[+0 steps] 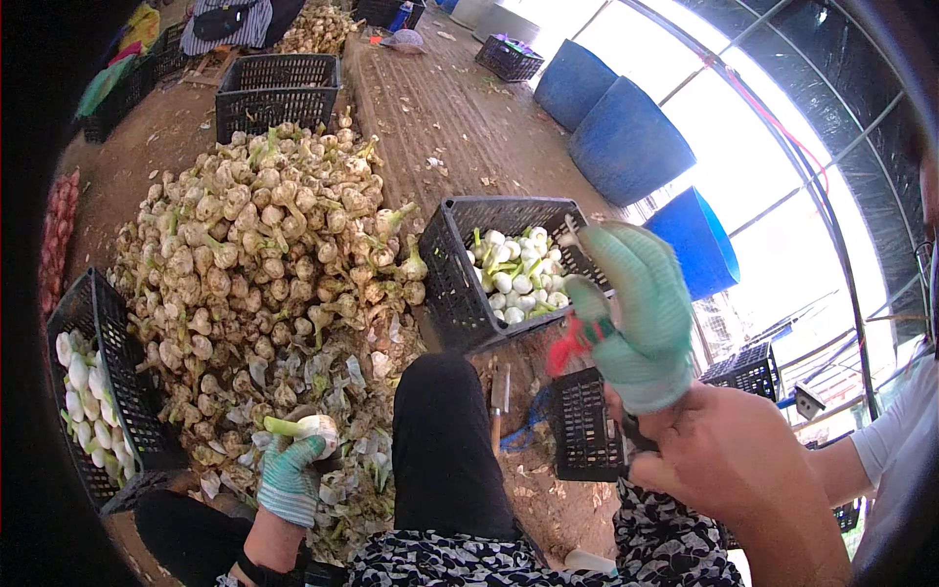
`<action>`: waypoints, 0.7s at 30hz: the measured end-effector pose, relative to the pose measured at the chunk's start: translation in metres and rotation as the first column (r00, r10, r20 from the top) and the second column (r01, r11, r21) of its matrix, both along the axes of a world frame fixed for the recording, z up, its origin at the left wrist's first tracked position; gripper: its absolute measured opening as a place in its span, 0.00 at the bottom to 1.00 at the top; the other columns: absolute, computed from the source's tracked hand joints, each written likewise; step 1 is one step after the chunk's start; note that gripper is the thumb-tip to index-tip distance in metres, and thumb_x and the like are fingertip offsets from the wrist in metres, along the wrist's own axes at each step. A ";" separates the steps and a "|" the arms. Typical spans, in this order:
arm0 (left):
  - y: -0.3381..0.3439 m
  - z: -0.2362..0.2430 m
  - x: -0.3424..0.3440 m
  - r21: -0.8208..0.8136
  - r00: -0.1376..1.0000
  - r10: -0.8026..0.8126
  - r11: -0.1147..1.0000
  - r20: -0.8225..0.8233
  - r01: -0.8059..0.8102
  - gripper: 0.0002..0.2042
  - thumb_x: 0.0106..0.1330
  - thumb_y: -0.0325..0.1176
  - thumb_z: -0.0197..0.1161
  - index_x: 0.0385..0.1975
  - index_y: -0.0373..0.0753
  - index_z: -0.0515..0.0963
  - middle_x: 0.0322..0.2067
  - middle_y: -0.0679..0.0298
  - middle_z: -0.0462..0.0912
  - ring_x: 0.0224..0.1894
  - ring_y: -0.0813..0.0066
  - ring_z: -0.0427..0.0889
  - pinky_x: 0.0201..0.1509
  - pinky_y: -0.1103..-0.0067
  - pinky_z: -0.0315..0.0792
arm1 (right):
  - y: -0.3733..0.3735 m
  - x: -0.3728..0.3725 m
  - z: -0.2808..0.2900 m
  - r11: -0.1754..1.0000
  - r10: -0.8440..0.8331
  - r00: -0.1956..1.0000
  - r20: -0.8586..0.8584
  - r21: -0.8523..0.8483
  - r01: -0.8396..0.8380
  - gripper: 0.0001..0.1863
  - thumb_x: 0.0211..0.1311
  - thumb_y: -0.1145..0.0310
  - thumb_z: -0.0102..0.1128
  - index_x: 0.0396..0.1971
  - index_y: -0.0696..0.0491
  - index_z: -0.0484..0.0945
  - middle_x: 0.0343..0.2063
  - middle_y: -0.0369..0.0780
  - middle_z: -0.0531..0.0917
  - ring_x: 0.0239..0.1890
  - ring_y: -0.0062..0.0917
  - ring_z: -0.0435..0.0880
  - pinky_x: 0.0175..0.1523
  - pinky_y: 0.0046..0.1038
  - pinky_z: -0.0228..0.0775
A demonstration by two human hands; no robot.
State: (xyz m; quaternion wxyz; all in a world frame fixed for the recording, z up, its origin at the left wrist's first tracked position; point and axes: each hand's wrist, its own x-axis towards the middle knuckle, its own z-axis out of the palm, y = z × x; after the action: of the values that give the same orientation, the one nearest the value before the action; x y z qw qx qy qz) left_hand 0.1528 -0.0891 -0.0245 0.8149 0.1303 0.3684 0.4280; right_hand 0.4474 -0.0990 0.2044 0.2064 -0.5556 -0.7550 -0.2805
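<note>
My left hand (pixel 291 481), in a green-and-white glove, is closed round a pale garlic bulb (pixel 319 433) with a short green stem, above loose skins. My right hand (pixel 638 303), in a similar glove and slightly blurred, is raised beside a black crate (pixel 460 284) of clean white garlic (pixel 518 279). Its fingers curve apart from the thumb, with nothing visible between them. Red material (pixel 567 350) shows by the thumb's base. Against that wrist lies bare skin shaped like a hand (pixel 719 455); whose it is, I cannot tell. Unpeeled garlic (pixel 264 225) is heaped ahead.
A knife (pixel 500 386) with a wooden handle lies right of my knee. Another black crate (pixel 108 362) with white bulbs stands left. Small black crate (pixel 587 426) is below my right hand. Blue tubs (pixel 631 142) line the right side. A person's white sleeve (pixel 900 440) is at far right.
</note>
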 end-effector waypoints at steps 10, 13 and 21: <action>0.004 -0.019 0.013 -0.038 0.998 -0.032 0.999 -0.059 0.030 0.21 0.45 0.23 0.59 0.43 0.37 0.67 0.33 0.59 0.75 0.32 0.69 0.77 0.33 0.77 0.75 | 0.000 -0.003 0.031 0.964 0.162 0.978 0.130 0.189 -0.185 0.21 0.35 0.72 0.64 0.36 0.54 0.74 0.30 0.40 0.76 0.34 0.32 0.77 0.39 0.30 0.69; 0.004 -0.017 0.012 -0.037 0.996 -0.043 0.998 -0.083 0.040 0.21 0.45 0.24 0.59 0.42 0.37 0.67 0.33 0.59 0.75 0.31 0.69 0.77 0.31 0.76 0.75 | -0.053 -0.020 0.057 0.961 -0.257 0.966 -0.011 -0.106 0.255 0.20 0.35 0.72 0.60 0.35 0.56 0.74 0.28 0.39 0.74 0.32 0.28 0.74 0.35 0.27 0.66; 0.005 -0.015 0.007 -0.032 0.999 0.001 0.999 -0.039 -0.003 0.20 0.45 0.24 0.58 0.41 0.38 0.66 0.31 0.60 0.75 0.29 0.68 0.76 0.27 0.74 0.75 | -0.111 -0.047 0.087 0.812 -0.386 0.784 0.485 -0.225 0.539 0.18 0.29 0.74 0.52 0.30 0.58 0.72 0.21 0.35 0.66 0.26 0.19 0.67 0.30 0.22 0.62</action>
State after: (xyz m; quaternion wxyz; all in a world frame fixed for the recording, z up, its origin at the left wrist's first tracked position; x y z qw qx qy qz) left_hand 0.1594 -0.0841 -0.0392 0.8090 0.1254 0.3913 0.4203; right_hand 0.4000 -0.2096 0.2912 -0.1390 -0.6805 -0.6560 -0.2954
